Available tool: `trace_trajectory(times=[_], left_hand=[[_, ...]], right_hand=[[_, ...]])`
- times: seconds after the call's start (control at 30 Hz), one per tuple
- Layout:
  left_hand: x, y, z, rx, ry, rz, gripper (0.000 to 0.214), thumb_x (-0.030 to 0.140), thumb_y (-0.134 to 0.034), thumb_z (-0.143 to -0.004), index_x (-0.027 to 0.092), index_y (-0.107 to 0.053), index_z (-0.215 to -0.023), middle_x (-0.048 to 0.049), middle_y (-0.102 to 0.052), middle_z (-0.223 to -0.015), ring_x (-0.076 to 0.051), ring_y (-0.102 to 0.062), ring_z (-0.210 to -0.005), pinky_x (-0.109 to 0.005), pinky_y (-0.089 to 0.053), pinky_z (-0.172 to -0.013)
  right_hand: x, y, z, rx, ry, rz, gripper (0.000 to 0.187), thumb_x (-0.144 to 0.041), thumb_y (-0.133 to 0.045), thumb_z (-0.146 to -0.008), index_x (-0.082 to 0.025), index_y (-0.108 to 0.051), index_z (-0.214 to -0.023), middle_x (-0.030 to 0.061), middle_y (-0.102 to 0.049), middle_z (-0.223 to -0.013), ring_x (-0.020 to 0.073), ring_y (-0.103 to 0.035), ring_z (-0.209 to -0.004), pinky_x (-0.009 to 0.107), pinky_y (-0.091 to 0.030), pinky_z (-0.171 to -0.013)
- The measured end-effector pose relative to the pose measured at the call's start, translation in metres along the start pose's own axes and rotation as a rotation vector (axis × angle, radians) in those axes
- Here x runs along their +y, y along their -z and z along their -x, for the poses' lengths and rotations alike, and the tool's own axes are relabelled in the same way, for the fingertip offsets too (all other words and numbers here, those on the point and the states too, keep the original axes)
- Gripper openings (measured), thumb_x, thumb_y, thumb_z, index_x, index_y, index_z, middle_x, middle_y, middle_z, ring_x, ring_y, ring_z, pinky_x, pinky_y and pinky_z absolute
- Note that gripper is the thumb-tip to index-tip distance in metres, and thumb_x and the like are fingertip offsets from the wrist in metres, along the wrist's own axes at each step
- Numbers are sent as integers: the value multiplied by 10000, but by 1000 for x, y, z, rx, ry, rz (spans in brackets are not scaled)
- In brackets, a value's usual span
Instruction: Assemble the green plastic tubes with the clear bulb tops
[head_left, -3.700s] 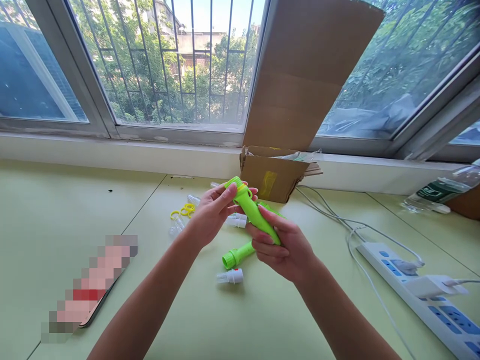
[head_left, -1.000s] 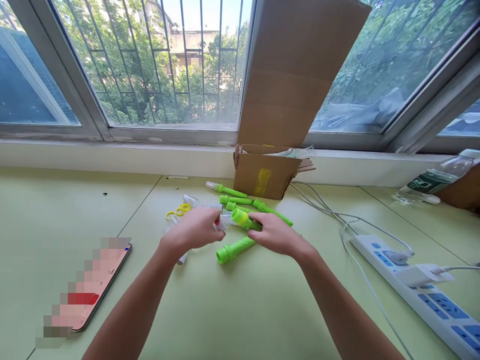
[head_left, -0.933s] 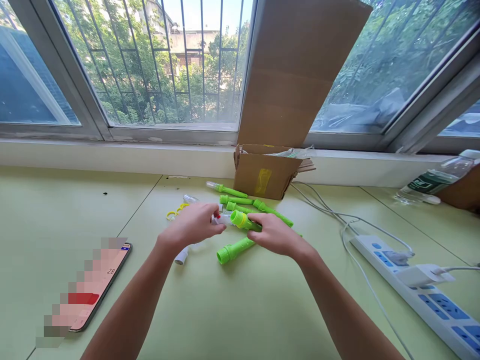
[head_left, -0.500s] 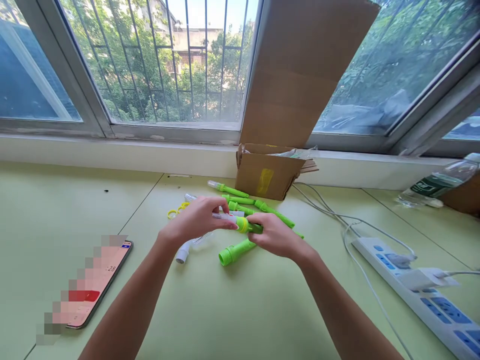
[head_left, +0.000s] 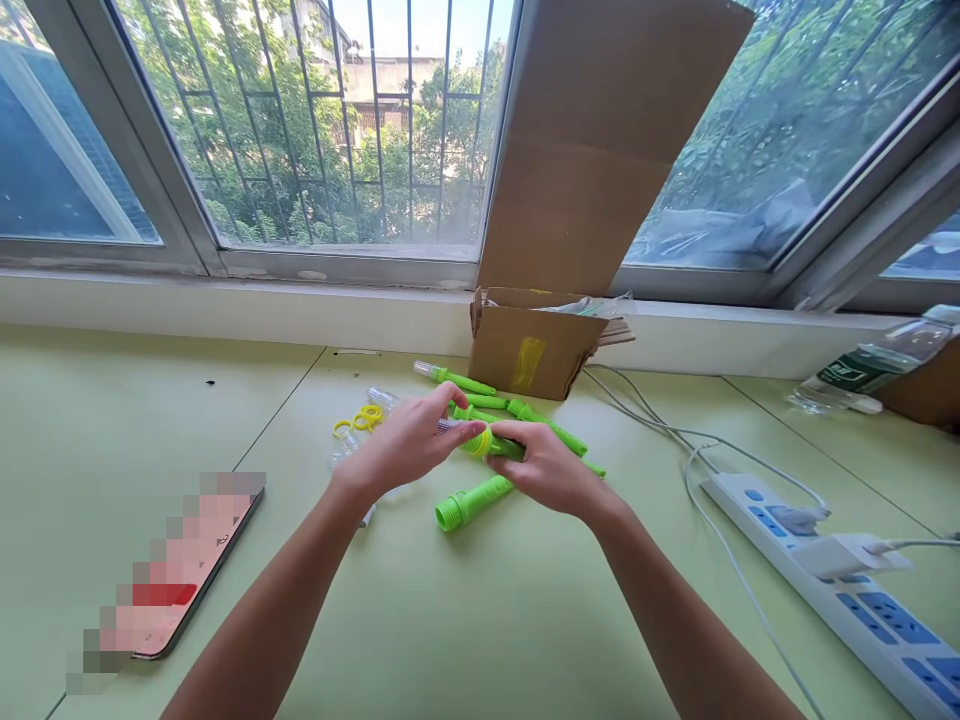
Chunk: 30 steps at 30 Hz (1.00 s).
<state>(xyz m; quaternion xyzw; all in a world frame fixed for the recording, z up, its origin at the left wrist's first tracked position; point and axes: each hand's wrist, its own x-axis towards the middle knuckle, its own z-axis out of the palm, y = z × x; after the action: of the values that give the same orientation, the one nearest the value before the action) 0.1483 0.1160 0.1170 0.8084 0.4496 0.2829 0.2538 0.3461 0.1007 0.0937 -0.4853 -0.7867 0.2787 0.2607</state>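
My right hand [head_left: 546,468] grips a bright green plastic tube [head_left: 501,447] with a yellow ring at its open end. My left hand [head_left: 409,447] pinches a small clear-and-white insert [head_left: 448,425] and holds it at that yellow end. Just below my hands another green threaded tube [head_left: 469,500] lies on the table. Several more green tubes [head_left: 480,392] lie behind my hands. Yellow rings [head_left: 363,418] and clear caps [head_left: 381,399] are scattered to the left.
An open cardboard box [head_left: 531,345] stands against the window sill. A phone [head_left: 174,575] lies at the left. A white power strip [head_left: 840,570] with cables runs along the right, and a water bottle [head_left: 870,368] lies at the far right.
My left hand picked a clear-and-white insert off the table and brought it to the yellow end of the green tube held by my right hand.
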Motion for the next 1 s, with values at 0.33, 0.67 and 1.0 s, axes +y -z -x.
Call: trace_trajectory(times=[0.33,0.67,1.0], left_hand=[[-1,11,1,-48,9,194,537,518,-577,-781,235,-425,-1211,6,-590,-803,-116,-536,-617,-232,-413,-559],[-31,-11,-5,-365,297,-616,216,275,-706,-629,162,-637,-799,-97,-660,-851,-239,-628,-782,-290,-442,-640],[-32,-36,-9,-315,376,-591,176,140,-660,-637,141,-664,-813,-188,-662,-834,-348,-635,-879,-427,-462,-738]], right_hand=[[1,0,-3,45,-35,-171,151,-246,-503,-753,-164,-603,-830,-3,-539,-724,132,-454,-650,238,-361,-562],[12,-2,-8,139,-103,-260,170,-225,-527,-724,-156,-599,-862,-14,-556,-726,135,-488,-645,244,-366,-565],[12,0,-7,145,-89,-225,167,-212,-512,-723,-162,-601,-854,-14,-564,-740,133,-486,-651,234,-365,-567]])
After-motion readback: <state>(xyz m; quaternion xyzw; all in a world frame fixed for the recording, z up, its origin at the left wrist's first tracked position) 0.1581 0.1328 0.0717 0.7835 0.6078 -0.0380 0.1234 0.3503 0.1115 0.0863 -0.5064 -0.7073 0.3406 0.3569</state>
